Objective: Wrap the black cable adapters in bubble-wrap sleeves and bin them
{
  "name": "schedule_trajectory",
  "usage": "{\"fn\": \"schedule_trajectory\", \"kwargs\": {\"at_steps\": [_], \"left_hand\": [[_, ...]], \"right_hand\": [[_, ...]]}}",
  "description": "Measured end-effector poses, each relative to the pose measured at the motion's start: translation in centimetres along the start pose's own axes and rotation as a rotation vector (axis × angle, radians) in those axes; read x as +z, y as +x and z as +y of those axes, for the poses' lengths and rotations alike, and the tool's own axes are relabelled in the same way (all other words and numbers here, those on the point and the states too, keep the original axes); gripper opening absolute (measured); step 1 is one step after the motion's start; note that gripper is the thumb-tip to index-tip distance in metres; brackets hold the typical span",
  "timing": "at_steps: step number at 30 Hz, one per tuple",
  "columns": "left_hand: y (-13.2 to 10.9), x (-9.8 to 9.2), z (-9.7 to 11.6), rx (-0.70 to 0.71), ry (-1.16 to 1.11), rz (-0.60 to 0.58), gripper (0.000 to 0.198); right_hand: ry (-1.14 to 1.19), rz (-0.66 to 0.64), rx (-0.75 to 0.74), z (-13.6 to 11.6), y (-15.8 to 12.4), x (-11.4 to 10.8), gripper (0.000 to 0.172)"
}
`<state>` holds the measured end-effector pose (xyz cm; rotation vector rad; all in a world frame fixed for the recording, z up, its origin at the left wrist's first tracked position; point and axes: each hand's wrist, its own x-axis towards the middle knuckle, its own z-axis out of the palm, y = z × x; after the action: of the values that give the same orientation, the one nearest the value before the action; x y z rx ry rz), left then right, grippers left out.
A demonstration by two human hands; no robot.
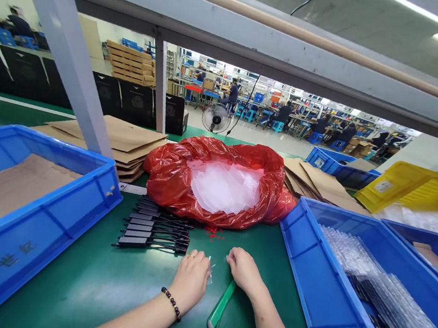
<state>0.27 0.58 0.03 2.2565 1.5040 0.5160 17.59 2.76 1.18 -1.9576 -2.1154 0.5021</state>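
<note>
My left hand [191, 278], with a beaded bracelet at the wrist, has its fingers curled down at the table. A small piece of clear plastic [211, 271] sticks out beside its fingertips. My right hand [245, 271] is closed in a pinch, and what lies in the fingertips is too small to name. Under and below the right hand, a green utility knife [221, 309] rests on the table. Beyond my left hand, several black devices with cables [149, 230] lie in a stacked row. Small red rings [214, 233] are scattered ahead of both hands.
A red plastic bag [170, 180] full of clear bags [224, 185] stands at the back. Blue bins flank me: one with cardboard on the left [61, 210], one with bubble-wrapped items on the right [299, 256]. Cardboard sheets [120, 138] are stacked behind. A metal post [70, 54] rises at left.
</note>
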Motion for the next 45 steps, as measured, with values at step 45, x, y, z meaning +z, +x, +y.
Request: {"fn": "schedule_trajectory", "kwargs": {"at_steps": [45], "left_hand": [[3.2, -8.2, -1.6, -0.391, -1.305, -0.018, 0.057]], "right_hand": [[0.500, 0.623, -0.229, -1.0, -1.7, 0.2, 0.027]]}}
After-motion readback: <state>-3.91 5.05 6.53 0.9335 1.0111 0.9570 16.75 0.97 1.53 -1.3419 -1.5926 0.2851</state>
